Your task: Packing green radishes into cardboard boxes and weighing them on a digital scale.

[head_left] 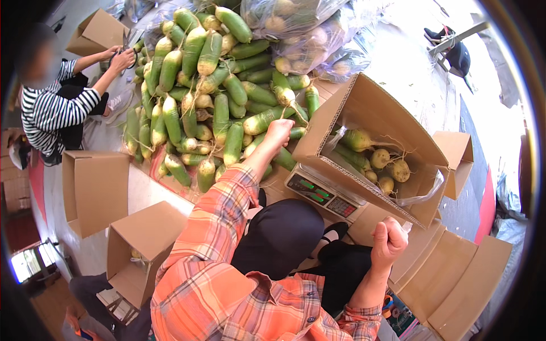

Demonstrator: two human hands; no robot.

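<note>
A large heap of green radishes point(222, 113) with pale root ends lies ahead. My left hand point(278, 133) is at its near right side, fingers closed at the pale end of a green radish point(263, 121); part of the grip is hidden. My right hand point(390, 241) is raised in a fist beside the open cardboard box point(392, 111), and whatever it holds is hidden. Inside that box, several radishes point(399, 170) lie in a clear plastic bag point(424, 192). The box rests on a digital scale point(321, 193) with green-lit displays.
Clear bags of radishes point(318, 42) stand behind the heap. Open cardboard boxes point(95, 190) are at the left, another carton point(145, 250) near my left elbow. A co-worker in a striped top point(60, 116) holds scissors point(126, 48). Flattened cardboard point(455, 273) lies right of me.
</note>
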